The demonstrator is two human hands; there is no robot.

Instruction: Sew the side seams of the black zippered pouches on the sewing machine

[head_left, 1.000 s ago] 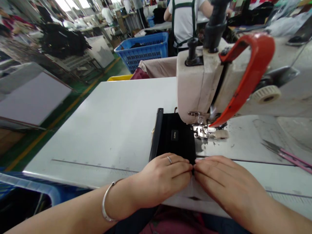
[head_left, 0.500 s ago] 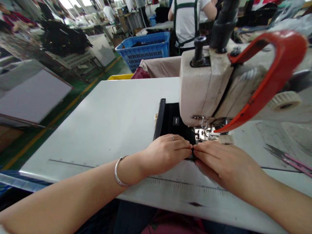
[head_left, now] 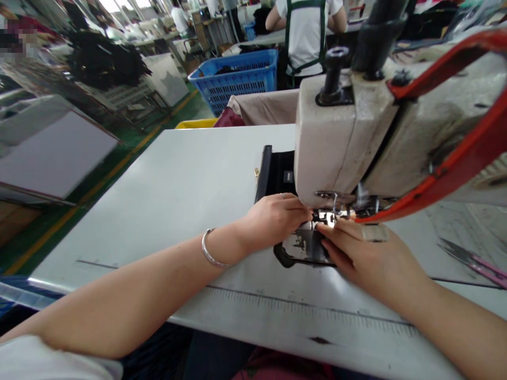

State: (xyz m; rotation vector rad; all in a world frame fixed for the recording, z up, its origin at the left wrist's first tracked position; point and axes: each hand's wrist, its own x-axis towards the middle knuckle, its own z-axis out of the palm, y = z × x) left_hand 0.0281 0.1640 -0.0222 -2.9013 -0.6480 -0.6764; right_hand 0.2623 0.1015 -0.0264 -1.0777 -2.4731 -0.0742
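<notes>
A flat black fabric piece point(head_left: 279, 182) with a small label, a stiff bar along its left edge and a gold-coloured metal fitting lies under the head of the sewing machine point(head_left: 327, 142). My left hand point(head_left: 273, 219), wearing a ring and bracelet, is closed over the piece's near part, fingers together, tips beside the presser foot point(head_left: 327, 217). Just right of the foot, my right hand point(head_left: 364, 253) rests with stretched fingers, the fingertips on the metal plate point(head_left: 303, 247). Whether they touch the fabric is hidden.
Thread snips point(head_left: 471, 261) lie on the table at the right. A red curved lever point(head_left: 443, 182) juts out near my right hand. Printed ruler marks point(head_left: 293, 303) run along the front edge. Beyond the table stand a blue crate point(head_left: 237, 79) and a person in a white shirt point(head_left: 304, 39).
The black piece and my left hand have moved away from me, toward the back. The metal plate is now uncovered. My right fingertips have parted from the left ones and sit slightly farther forward.
</notes>
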